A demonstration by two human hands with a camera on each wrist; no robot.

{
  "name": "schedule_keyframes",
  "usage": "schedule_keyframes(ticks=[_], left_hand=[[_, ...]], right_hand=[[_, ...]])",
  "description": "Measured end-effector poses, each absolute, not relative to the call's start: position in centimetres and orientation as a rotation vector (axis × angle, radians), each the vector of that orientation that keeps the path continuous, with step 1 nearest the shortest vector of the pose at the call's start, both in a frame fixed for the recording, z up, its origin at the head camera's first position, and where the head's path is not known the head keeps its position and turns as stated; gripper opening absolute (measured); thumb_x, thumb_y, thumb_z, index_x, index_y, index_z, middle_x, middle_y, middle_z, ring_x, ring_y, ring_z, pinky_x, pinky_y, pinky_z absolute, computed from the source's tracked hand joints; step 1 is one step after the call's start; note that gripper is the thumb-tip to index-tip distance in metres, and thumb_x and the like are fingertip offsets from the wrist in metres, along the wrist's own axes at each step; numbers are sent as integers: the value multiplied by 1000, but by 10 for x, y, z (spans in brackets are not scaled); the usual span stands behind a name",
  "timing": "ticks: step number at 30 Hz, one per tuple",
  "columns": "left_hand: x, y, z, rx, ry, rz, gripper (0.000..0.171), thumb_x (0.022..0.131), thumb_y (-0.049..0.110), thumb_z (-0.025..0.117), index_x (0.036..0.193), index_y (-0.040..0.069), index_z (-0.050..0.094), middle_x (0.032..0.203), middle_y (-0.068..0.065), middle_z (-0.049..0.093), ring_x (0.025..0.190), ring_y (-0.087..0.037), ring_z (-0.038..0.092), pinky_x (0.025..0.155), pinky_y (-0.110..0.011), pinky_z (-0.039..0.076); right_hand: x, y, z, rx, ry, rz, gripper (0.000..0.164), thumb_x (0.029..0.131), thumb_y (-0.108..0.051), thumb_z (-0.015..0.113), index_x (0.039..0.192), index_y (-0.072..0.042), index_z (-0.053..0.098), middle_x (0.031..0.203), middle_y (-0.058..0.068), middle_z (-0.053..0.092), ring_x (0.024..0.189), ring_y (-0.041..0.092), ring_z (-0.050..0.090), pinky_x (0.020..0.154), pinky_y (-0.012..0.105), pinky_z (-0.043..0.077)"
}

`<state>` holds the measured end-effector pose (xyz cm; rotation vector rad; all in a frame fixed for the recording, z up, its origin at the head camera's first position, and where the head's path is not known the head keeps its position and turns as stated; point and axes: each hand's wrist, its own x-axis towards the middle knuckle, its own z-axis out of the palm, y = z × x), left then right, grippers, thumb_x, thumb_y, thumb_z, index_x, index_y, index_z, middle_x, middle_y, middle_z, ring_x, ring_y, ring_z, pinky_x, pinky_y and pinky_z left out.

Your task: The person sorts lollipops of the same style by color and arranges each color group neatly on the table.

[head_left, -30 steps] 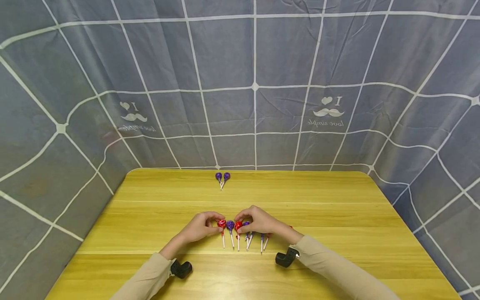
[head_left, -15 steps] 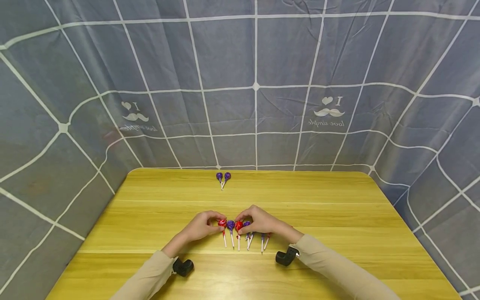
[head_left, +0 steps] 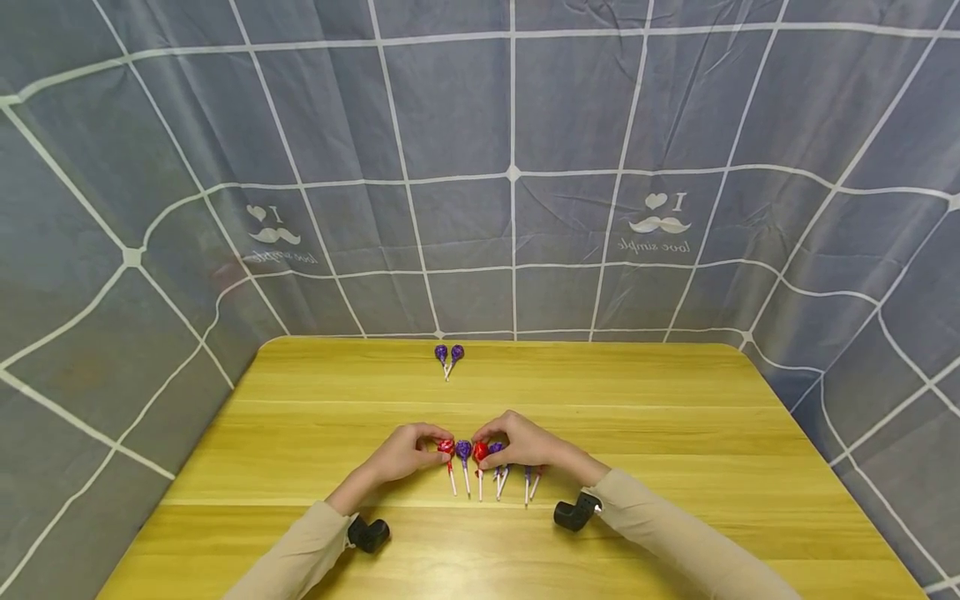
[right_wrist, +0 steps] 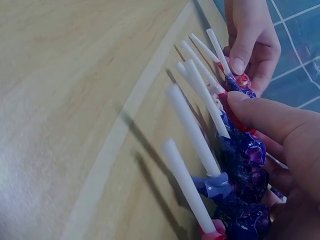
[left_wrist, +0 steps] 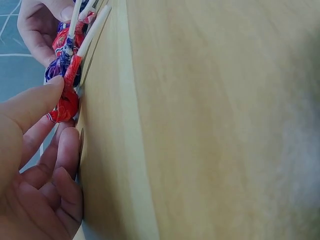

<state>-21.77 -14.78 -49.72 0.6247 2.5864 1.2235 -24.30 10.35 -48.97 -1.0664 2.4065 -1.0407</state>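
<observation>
A row of wrapped lollipops, red and purple, lies on the table with the white sticks pointing toward the person. My left hand [head_left: 405, 454] pinches the head of the red lollipop [head_left: 446, 447] at the row's left end, thumb on its near side in the left wrist view. Beside that one is a purple lollipop [head_left: 463, 451]. The right hand [head_left: 522, 443] pinches another red lollipop [head_left: 481, 452] with thumb and fingers. Under the right palm are several more, including purple lollipops [right_wrist: 248, 182] seen in the right wrist view; their heads are partly hidden from above.
Two purple lollipops [head_left: 449, 354] lie at the back of the wooden table [head_left: 615, 392], their sticks crossing. A grey curtain [head_left: 457, 217] with white grid lines hangs behind the table and along both sides. Black wrist cameras [head_left: 368, 534] sit at both sleeves.
</observation>
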Motion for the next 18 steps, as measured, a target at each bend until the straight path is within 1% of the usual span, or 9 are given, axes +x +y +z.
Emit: schedule_keyframes(ticks=[6,10,18], left_hand=[[-217,-148,-497,628,2596,1218,29,86,21,72,111,6,70,93,-3,67,57,-4,42,51,-19,35],[-217,-148,-498,657,2610,1206,28,86,20,72,110,5,70,87,-1,66,58,-4,43,52,-19,35],[-217,-148,-498,666,2616,1211,27,86,21,72,108,6,70,83,0,64,58,-3,44,53,-19,36]], right_hand=[[-246,105,-492,-1096,2387,-1017,38,84,-21,75,117,-3,67,115,8,70,109,18,64,95,24,48],[-247,105,-492,-1103,2382,-1015,36,85,-19,74,117,-4,68,114,8,71,108,17,65,94,23,48],[-247,104,-493,-1108,2379,-1031,33,85,-17,74,114,-4,69,111,7,71,103,15,66,91,22,49]])
